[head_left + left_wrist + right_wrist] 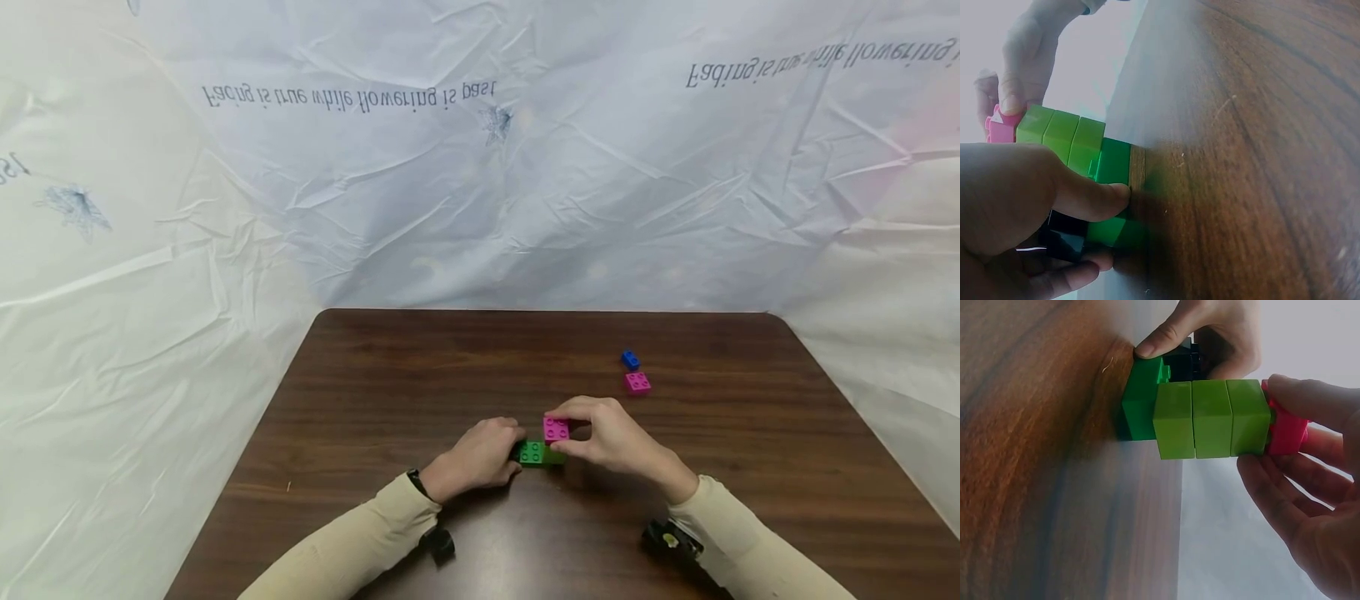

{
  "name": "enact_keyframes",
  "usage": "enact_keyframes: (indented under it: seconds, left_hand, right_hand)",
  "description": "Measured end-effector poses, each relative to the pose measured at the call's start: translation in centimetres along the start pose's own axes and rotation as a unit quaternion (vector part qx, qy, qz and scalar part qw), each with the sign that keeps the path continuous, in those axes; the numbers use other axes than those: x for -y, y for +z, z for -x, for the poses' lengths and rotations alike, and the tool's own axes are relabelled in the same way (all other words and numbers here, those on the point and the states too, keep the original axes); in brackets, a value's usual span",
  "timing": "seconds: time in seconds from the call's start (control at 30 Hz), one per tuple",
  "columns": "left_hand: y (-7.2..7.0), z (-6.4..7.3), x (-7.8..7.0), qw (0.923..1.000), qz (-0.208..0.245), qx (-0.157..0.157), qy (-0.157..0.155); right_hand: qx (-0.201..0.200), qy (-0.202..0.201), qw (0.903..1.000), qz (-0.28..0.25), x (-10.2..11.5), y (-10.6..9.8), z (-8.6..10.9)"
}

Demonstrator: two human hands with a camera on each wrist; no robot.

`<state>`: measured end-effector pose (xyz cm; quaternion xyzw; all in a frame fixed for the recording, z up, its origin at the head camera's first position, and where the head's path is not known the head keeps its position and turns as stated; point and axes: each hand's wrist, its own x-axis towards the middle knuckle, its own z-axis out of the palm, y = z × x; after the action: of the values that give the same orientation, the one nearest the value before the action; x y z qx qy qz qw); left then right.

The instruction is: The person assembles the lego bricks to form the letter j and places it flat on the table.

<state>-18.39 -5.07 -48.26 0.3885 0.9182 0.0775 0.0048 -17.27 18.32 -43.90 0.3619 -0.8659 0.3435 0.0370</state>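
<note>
My right hand (611,437) pinches a pink toy brick (556,429) between thumb and fingers. In the right wrist view the pink brick (1289,432) meets the top of a column of three light green bricks (1212,419); whether it is fully seated I cannot tell. That column rises from one end of a darker green brick (1141,397) lying on the table. Holding the base is my left hand (480,454), its thumb (1107,195) on the green brick and its fingers around a black brick (1063,237) at the other end, partly hidden.
Beyond the right hand, a second pink brick (637,383) and a small blue brick (630,360) lie close together on the dark wooden table (420,358). A pale printed sheet (525,183) hangs behind the table's far edge and along the sides.
</note>
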Motion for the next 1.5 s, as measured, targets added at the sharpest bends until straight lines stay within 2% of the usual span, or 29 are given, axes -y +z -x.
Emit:
enact_keyframes:
  seconds: [0.87,1.27,1.5]
  left_hand:
    - [-0.2,0.1,-0.2,1.0000,0.003,0.004,-0.002]
    - [-0.4,0.1,-0.3,0.9999,0.001,0.011,-0.003]
    - [-0.5,0.1,-0.4,1.0000,0.002,0.007,-0.001]
  right_hand:
    - [0.018,0.019,0.9994,-0.022,-0.2,-0.2,-0.3]
    - [0.048,0.068,0.9963,-0.022,0.2,-0.6,-1.0]
    - [0.057,0.071,0.9954,-0.031,0.3,-0.8,-1.0]
